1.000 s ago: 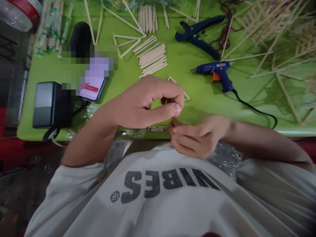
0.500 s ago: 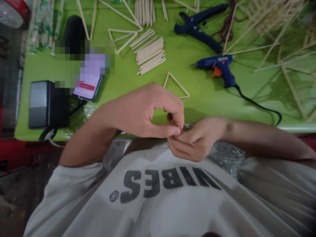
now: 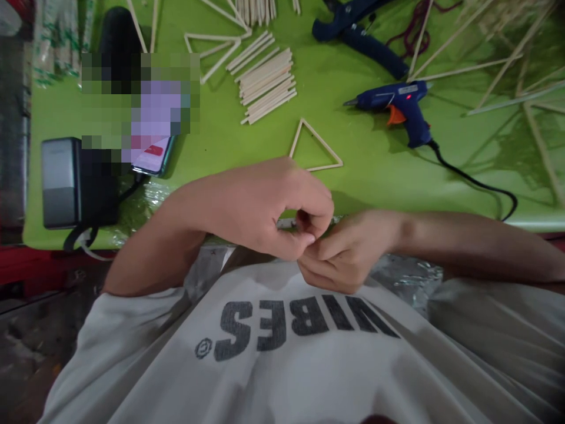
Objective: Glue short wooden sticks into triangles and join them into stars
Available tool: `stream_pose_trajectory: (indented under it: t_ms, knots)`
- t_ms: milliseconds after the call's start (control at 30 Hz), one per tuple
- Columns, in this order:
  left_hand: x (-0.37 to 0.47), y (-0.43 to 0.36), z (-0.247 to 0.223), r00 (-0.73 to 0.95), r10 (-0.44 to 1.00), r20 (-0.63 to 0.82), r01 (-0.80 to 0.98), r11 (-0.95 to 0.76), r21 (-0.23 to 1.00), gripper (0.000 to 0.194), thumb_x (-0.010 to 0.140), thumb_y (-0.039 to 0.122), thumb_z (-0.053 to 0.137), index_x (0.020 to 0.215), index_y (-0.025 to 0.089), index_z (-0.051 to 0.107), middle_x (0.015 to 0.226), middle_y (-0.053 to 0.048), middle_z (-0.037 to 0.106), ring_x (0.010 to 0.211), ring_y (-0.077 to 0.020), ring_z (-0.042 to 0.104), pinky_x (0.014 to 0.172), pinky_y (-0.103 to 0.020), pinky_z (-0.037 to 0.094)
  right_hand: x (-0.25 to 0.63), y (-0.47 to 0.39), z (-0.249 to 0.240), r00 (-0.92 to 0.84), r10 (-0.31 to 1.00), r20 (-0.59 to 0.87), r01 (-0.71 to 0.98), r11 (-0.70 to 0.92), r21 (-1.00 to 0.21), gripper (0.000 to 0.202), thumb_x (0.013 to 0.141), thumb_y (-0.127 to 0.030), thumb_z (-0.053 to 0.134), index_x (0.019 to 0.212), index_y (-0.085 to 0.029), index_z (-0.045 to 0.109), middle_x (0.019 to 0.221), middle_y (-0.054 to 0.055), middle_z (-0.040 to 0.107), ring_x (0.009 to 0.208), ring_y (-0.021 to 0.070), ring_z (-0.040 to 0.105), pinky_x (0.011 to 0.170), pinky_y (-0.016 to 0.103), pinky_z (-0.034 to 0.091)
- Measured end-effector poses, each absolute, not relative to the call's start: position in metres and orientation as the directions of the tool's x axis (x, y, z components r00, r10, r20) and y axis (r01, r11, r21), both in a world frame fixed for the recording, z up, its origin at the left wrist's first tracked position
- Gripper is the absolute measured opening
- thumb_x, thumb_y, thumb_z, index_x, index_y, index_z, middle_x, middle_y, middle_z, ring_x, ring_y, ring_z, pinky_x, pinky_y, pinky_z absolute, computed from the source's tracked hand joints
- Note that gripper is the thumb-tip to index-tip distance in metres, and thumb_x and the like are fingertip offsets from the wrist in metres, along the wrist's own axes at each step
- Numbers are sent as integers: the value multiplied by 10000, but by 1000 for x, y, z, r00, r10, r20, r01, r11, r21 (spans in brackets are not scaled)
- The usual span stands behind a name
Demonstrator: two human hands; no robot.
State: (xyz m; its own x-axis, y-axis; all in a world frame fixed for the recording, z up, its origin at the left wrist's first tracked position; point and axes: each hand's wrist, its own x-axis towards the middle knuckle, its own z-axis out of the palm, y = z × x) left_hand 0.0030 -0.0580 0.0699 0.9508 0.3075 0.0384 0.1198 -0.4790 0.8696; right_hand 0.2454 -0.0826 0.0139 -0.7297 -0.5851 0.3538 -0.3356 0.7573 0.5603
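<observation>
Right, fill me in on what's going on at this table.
A person in a white T-shirt has both hands together over the near edge of the green table. The left hand and right hand meet at the fingertips; whatever they may be pinching is hidden. Just beyond them lies a small stick triangle, with a pile of short sticks farther back. The blue glue gun lies to the right, its red light on, in neither hand.

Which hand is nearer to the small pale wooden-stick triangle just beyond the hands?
Left. In view, the left hand covers the triangle at its lower-left corner; the right hand is farther below it.
</observation>
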Motion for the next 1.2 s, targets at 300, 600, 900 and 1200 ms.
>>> stream_pose_trajectory:
  t_ms: [300,600,900,1200]
  knots:
    - [-2,-57,74,931,363,-31,205,-453,868,171,978,128,629,890,274,639,850,-24,711,770,-208,598,757,-383,521,245,-82,14,-715,-618,326,-352,722,596,149,1078,-187,748,1001,-251,858,881,-44,840,822,165,777,955,372,648]
    - [-3,-55,75,951,307,-42,171,-409,896,169,1036,145,683,964,274,763,1006,-31,853,897,-189,762,856,-353,605,244,-82,17,-720,-635,280,-380,698,606,120,1064,-192,794,979,-264,840,871,-69,800,758,156,705,869,374,622]
    - [-2,-58,71,949,303,-86,234,-498,835,193,992,130,671,871,278,698,866,-17,781,809,-210,716,813,-369,570,243,-87,12,-748,-592,300,-376,750,544,146,1083,-209,775,947,-247,814,775,-58,713,722,164,640,809,375,546]
    - [-1,-61,67,945,316,-89,255,-533,807,195,958,100,641,845,258,621,761,3,639,716,-191,593,703,-370,422,244,-87,13,-748,-603,277,-378,730,569,145,1088,-199,755,972,-244,830,857,-44,786,777,168,688,822,379,562]
